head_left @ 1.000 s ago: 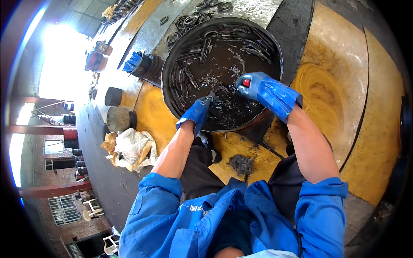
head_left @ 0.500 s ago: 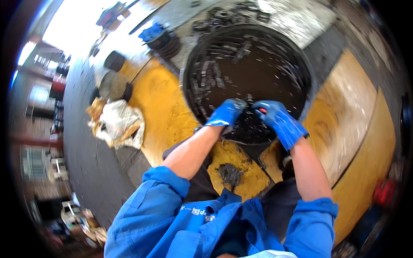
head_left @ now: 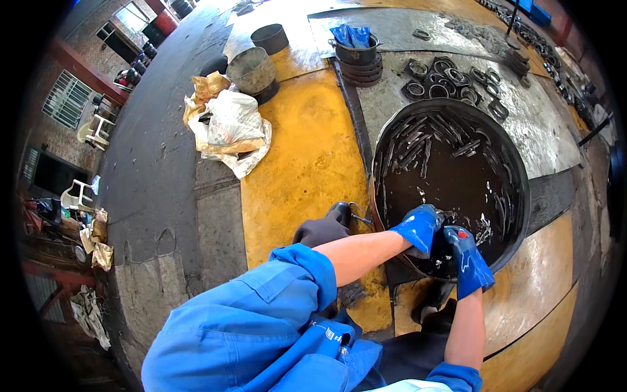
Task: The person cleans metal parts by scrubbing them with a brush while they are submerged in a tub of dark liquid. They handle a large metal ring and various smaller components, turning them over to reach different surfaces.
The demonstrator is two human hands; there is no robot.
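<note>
A large round black tub (head_left: pixel 526 186) holds dark brown liquid (head_left: pixel 450 173). Long dark strip-like pieces (head_left: pixel 413 151) lie in it along the far and right sides. Over the tub's near part, my left hand (head_left: pixel 420 228) in a blue rubber glove is closed, with a small shiny bit at its fingertips that I cannot identify. My right hand (head_left: pixel 469 258), gloved alike, is closed close beside it. A small red end (head_left: pixel 462 234) shows at the right hand's fingers; the rest of that object is hidden. Liquid and fingers cover whatever is between the hands.
Several dark ring-shaped parts (head_left: pixel 450 78) lie beyond the tub on grey sheeting. A pot with blue plastic (head_left: pixel 354 38) stands on stacked rings. Left of the yellow sheet (head_left: pixel 297 150) are a white bag (head_left: pixel 236 121), a grey bucket (head_left: pixel 251 70) and a dark bucket (head_left: pixel 269 39).
My view has swung left, so the tub now appears farther right and more floor shows at left. Both gloved hands stay close together over the tub's near part.
</note>
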